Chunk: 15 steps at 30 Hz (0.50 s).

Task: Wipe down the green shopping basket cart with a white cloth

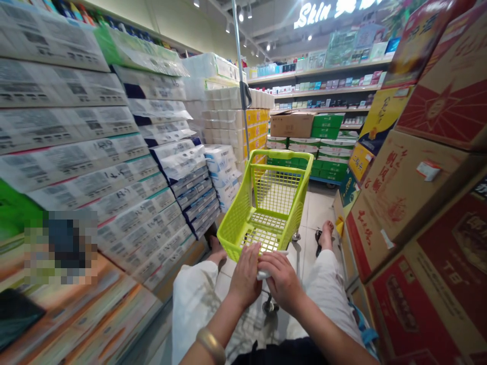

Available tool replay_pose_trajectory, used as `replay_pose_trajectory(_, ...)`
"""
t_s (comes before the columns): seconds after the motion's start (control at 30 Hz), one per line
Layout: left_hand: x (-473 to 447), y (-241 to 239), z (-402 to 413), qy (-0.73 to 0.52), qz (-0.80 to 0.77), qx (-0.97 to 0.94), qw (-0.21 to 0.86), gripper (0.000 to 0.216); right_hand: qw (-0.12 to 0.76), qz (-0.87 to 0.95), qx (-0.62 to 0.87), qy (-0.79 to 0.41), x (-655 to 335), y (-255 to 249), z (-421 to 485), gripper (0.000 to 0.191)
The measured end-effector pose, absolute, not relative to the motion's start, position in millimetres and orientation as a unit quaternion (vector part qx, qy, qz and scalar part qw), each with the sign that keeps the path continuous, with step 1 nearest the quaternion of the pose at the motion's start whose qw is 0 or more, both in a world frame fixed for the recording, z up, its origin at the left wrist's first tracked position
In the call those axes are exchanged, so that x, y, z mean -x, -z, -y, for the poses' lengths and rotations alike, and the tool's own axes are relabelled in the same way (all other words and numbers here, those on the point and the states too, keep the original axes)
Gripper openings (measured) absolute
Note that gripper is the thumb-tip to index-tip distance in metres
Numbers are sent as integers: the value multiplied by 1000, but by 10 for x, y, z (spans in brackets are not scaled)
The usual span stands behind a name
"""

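My left hand and my right hand are side by side at the near end of a lime-green plastic shopping cart. My fingers are bent and close together over a flat white object, mostly covered by my hands; its kind cannot be made out. Its pale edge shows beyond my right fingers and between my hands. The cart's lattice basket holds nothing that I can see. Whether my fingertips also touch its near rim is unclear. A gold-coloured bangle is around my left wrist.
Stacked paper-product packs line the left side. Liquor cartons pile up close on the right. Green boxes and a brown carton sit ahead, before stocked shelves. A thin pole rises beyond the cart.
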<state>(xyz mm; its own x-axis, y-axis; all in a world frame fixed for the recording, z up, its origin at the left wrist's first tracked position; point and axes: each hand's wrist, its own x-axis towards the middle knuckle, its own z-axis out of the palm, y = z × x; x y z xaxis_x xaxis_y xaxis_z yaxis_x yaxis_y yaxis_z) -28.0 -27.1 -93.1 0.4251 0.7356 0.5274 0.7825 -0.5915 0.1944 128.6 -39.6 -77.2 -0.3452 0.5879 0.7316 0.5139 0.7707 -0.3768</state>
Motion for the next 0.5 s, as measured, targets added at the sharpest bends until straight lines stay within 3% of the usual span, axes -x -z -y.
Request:
replay_pose_trajectory(0.23, 297, 841, 287, 280, 473, 835, 13, 60, 441, 839, 319, -16, -1631, 714, 74, 28)
replay_pose_trajectory(0.4, 247, 838, 309, 291, 480, 827, 22, 61, 494, 768, 407, -12, -1840, 658, -225, 26)
replay_pose_trajectory(0.5, 228, 877, 306, 295, 482, 824, 31, 62, 481, 785, 391, -22, -1755, 685, -126, 28)
